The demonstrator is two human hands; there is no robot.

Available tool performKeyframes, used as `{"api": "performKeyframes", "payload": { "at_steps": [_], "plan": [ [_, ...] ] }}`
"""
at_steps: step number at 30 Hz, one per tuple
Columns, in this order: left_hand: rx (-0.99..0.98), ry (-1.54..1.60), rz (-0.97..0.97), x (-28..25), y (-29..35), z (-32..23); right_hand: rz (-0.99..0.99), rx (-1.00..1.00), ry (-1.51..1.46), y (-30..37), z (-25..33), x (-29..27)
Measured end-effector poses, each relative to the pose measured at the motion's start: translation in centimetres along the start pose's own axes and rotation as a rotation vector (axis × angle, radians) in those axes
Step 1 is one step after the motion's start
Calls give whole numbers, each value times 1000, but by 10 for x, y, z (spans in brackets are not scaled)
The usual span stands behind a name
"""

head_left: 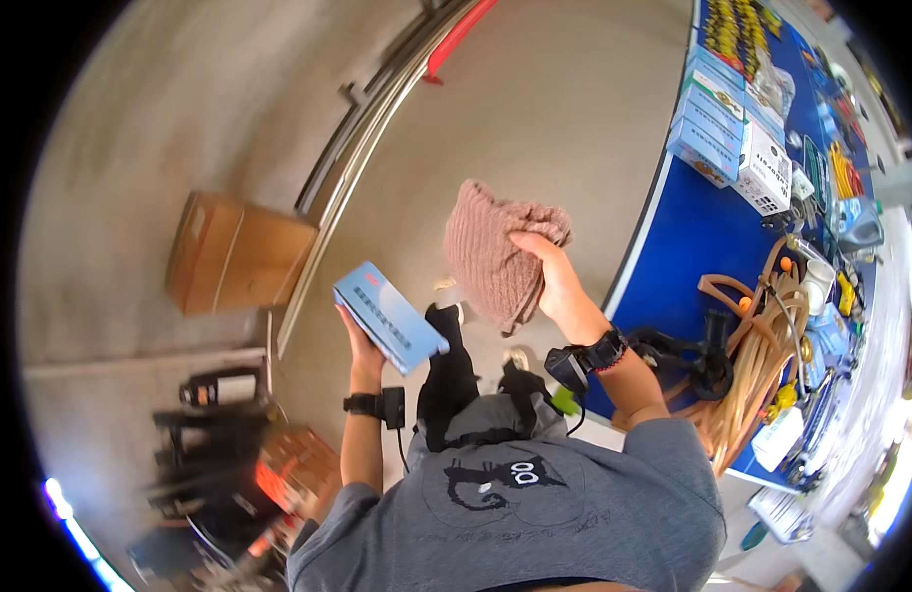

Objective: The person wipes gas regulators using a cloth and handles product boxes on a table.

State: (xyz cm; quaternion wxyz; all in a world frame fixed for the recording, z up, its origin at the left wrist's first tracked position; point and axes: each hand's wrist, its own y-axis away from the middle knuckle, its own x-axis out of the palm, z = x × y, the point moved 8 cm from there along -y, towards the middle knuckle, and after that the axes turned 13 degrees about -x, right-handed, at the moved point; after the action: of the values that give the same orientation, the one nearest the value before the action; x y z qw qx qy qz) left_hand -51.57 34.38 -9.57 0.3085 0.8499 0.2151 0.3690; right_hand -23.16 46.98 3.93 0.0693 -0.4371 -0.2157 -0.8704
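My left hand (360, 340) holds a flat light-blue box (389, 317) out in front of my chest, tilted with its long side slanting down to the right. Just to the right of the box and a little higher, my right hand (547, 268) grips a crumpled brownish-pink towel (492, 255), which hangs down from my fingers. Both wrists carry black bands. My grey shirt with a black cat print (505, 481) fills the lower middle of the view.
A blue-topped table (685, 232) at the right carries stacked blue boxes (710, 116), a white box (767, 170), coiled tan hoses (762, 347) and small tools. A brown cardboard box (234, 253) lies on the concrete floor at the left; dark equipment (219, 454) sits lower left.
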Motion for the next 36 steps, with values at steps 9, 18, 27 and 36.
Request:
{"api": "performKeyframes", "payload": {
  "at_steps": [9, 18, 27, 36],
  "plan": [
    [-687, -627, 472, 196, -140, -13, -90, -294, 341, -176, 11, -16],
    [-837, -1045, 753, 363, -218, 16, -639, -530, 249, -158, 143, -110],
    [-918, -1406, 1044, 564, -240, 174, -693, -591, -74, -83, 200, -182],
    [98, -1688, 1662, 677, -200, 365, -1067, -773, -181, -39, 208, -281]
  ]
}}
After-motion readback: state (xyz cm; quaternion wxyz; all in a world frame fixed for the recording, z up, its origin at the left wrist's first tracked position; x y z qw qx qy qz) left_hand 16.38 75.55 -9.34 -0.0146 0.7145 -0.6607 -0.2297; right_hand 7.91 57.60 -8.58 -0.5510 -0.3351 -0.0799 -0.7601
